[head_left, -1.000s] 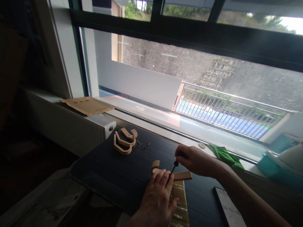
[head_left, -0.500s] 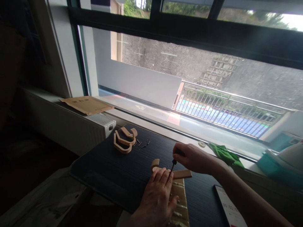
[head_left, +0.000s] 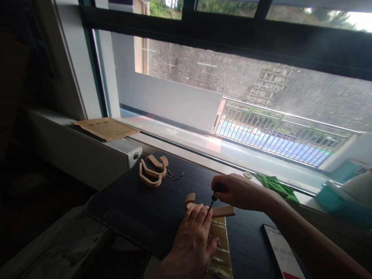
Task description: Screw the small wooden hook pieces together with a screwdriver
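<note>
Screws (head_left: 175, 176) right of wooden pieces (head_left: 151, 173)

Phone (head_left: 283, 254) screen shows a timer: 00:02:10.

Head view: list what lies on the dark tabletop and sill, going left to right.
Cardboard sheet → stacked curved wooden pieces → loose screws → left hand pressing the wooden piece → right hand gripping the screwdriver → phone → teal box.

Pale tan wooden piece (head_left: 222, 211), black screwdriver (head_left: 214, 192), dark (finely ribbed) table (head_left: 145, 205); green cloth (head_left: 276, 186)
</note>
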Motion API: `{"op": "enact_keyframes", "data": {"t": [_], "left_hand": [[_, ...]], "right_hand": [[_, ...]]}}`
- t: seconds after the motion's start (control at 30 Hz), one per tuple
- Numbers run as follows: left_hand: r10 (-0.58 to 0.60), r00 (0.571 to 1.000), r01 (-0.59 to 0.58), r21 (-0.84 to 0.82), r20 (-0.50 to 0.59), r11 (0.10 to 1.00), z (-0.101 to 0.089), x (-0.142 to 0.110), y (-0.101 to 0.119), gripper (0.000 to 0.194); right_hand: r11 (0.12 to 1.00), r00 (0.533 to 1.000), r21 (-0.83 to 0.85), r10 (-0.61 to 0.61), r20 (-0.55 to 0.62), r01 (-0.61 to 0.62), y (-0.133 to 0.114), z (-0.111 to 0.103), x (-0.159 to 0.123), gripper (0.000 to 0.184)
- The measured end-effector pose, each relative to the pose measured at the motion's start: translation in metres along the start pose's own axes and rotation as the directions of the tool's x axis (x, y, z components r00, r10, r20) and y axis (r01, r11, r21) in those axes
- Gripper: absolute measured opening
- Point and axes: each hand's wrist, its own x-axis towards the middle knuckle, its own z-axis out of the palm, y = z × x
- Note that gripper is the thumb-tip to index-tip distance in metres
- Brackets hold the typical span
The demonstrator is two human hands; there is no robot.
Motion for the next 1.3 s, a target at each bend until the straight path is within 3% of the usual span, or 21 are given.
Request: {"op": "enact_keyframes", "data": {"t": [0.27,0.53,0.77,0.93,1.3], "left_hand": [[0.027,0.999,-0.027,0.016,-0.017,1.000,0.002,0.000,-0.002,0.060],[0.021,1.000,-0.021,0.029,0.007,0.999,0.000,-0.001,0.000,0.059],[0.022,1.000,-0.023,0.032,0.021,0.999,0.000,-0.001,0.000,0.060],[0.012,1.000,-0.012,0.015,0.021,1.000,-0.002,-0.001,0.001,0.060],[0.010,0.999,-0.011,0.023,0.033,1.000,-0.002,-0.001,0.001,0.059]], "right_hand": [[0.998,0.997,0.030,0.057,-0.050,-0.055,0.000,0.012,0.001,0.018],[0.999,1.000,-0.041,0.011,-0.004,-0.012,-0.004,0.000,-0.002,0.015],[0.999,0.999,-0.040,0.028,-0.047,-0.030,-0.001,0.008,0.002,0.016],[0.992,0.999,-0.120,0.033,-0.033,-0.037,-0.003,0.002,0.002,0.016],[0.997,0.998,-0.064,0.045,-0.032,-0.047,-0.002,0.007,0.001,0.016]]}}
